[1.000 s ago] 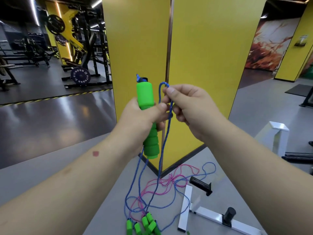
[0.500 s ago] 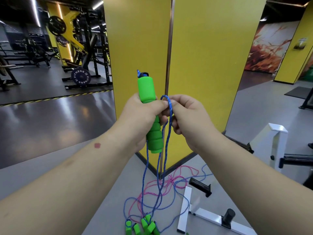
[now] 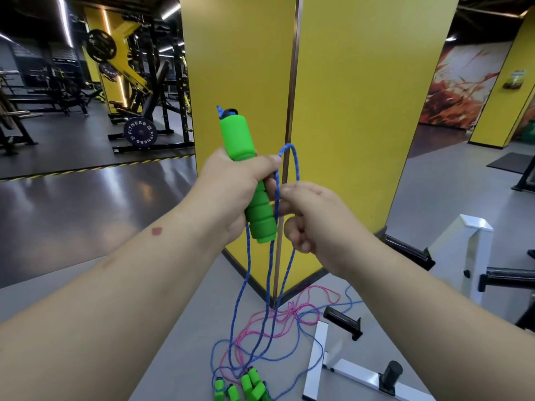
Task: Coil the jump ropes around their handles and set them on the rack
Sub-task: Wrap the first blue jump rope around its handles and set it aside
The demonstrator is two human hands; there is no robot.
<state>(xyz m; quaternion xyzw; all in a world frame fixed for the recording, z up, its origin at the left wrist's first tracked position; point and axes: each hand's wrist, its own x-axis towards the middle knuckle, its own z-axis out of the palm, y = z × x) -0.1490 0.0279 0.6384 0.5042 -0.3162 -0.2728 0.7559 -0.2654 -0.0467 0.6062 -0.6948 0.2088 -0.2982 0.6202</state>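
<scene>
My left hand point(image 3: 231, 192) grips a green foam jump-rope handle point(image 3: 248, 180) held upright at chest height, thumb pressing the blue rope point(image 3: 291, 204) against it. A loop of that rope stands up beside the handle and its strands hang to the floor. My right hand point(image 3: 315, 218) is just right of the handle, its fingertips pinching the blue rope below the loop. On the grey floor lie several more green handles point(image 3: 249, 386) with tangled pink rope point(image 3: 289, 311) and blue rope. The white rack point(image 3: 469, 256) stands at the right.
A yellow pillar point(image 3: 333, 111) rises directly ahead, its corner behind the hands. The white rack's base bars point(image 3: 347, 371) with black pegs point(image 3: 344, 322) lie on the floor at lower right. Weight machines and a plate point(image 3: 140, 131) stand at far left.
My right hand slid down the blue rope from the top of the loop to beside the handle's lower half. The loop now stands free above it. The left hand kept the handle.
</scene>
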